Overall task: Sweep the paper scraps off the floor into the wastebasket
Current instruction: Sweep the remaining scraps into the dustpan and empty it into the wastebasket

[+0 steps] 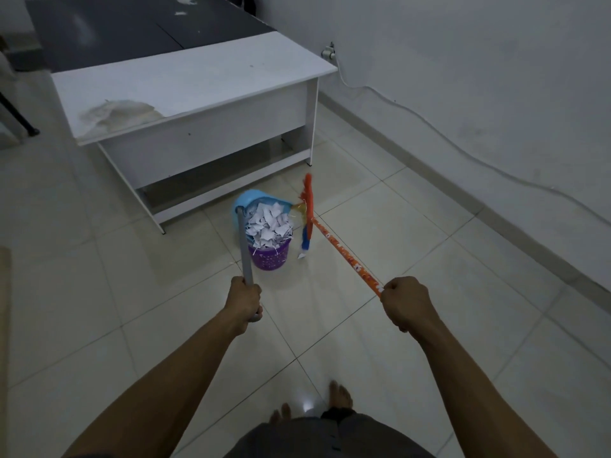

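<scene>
the paper scraps (269,226) sit heaped in a white mound over the mouth of the purple wastebasket (271,257), against the tipped blue dustpan (251,197). one stray scrap (301,256) lies on the floor (363,342) just beside the basket, at the broom (308,206) bristles. the scraps look feather-light and loose, likely to scatter under a quick flick, so slow strokes suit them. the left grip (245,300) is wrapped round the grey dustpan pole (244,249); the right grip (405,304) is fisted round the orange broom handle (344,252). a white worktop (185,84) stands behind.
</scene>
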